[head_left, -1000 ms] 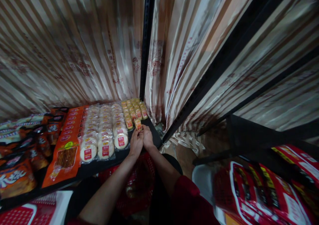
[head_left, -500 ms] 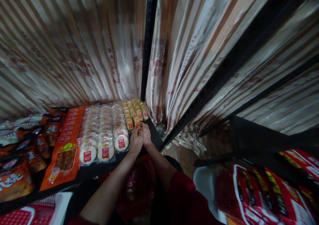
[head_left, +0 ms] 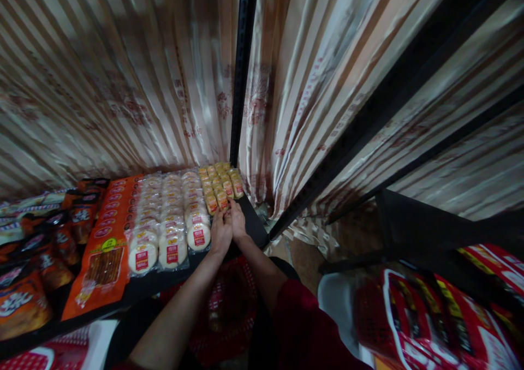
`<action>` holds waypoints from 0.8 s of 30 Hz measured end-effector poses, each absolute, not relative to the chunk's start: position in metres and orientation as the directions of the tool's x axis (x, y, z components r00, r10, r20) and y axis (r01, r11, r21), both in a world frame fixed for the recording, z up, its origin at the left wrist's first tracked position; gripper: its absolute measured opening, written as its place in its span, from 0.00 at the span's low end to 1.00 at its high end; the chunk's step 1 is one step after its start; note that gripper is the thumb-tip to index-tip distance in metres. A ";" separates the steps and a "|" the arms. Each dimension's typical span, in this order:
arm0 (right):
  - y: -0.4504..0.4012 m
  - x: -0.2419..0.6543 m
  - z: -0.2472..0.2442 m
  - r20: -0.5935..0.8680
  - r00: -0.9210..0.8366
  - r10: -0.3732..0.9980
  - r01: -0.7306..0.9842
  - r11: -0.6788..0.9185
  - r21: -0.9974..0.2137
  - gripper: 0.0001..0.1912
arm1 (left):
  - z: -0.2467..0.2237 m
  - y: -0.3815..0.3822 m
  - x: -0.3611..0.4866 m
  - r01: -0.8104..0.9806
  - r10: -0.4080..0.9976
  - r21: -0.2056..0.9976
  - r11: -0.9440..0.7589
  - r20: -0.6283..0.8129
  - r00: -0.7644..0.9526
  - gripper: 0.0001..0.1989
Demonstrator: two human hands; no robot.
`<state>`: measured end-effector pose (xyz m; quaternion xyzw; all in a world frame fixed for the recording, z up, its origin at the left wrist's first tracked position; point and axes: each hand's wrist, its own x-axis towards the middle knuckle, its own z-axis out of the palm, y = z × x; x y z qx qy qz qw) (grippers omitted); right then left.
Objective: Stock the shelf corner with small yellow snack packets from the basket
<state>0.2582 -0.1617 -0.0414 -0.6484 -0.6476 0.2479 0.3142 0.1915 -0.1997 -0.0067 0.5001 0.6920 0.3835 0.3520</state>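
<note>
Small yellow snack packets [head_left: 215,181] with red labels stand in close rows at the right end of a black shelf [head_left: 254,222]. My left hand [head_left: 221,234] is at the front row, its fingers closed against the bottom of the front yellow packet [head_left: 221,199]. Beside it, touching, my right hand [head_left: 238,221] has its fingertips at the packet's right side. Both hands grip that packet between them; the fingertips are partly hidden and dim. Just left of my hands lie rows of round white cakes in clear wrap [head_left: 199,236] with red labels.
Left along the shelf are orange snack bags [head_left: 98,266] and black-and-orange bags [head_left: 24,304]. A black upright post [head_left: 241,75] and pleated curtains [head_left: 184,86] stand behind. Below me is a red basket [head_left: 241,332]; red packages [head_left: 446,315] fill the lower right.
My hands have drawn slightly back and left, still together at the front yellow packet. More of that packet shows now, and my right fingers reach along its side.
</note>
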 end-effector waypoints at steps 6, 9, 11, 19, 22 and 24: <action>-0.162 0.256 -0.042 0.091 0.029 0.995 0.729 0.042 -0.683 0.29 | -0.008 -0.199 0.190 0.447 0.962 0.869 0.213 -0.107 -0.251 0.19; -0.163 0.255 -0.044 0.104 0.049 0.993 0.731 0.035 -0.681 0.29 | -0.011 -0.199 0.189 0.450 0.963 0.871 0.196 -0.083 -0.258 0.18; -0.163 0.255 -0.044 0.100 0.053 0.994 0.737 0.028 -0.675 0.29 | -0.013 -0.199 0.189 0.450 0.961 0.872 0.192 -0.073 -0.268 0.18; -0.162 0.254 -0.046 0.110 0.035 0.993 0.748 0.047 -0.662 0.29 | -0.011 -0.198 0.190 0.474 0.958 0.851 0.226 -0.106 -0.267 0.19; -0.163 0.254 -0.047 0.114 0.051 0.992 0.714 0.043 -0.699 0.30 | -0.011 -0.199 0.190 0.483 0.958 0.845 0.231 -0.110 -0.265 0.20; -0.163 0.255 -0.049 0.123 0.067 0.990 0.681 0.045 -0.731 0.32 | -0.011 -0.199 0.190 0.486 0.959 0.844 0.229 -0.109 -0.263 0.19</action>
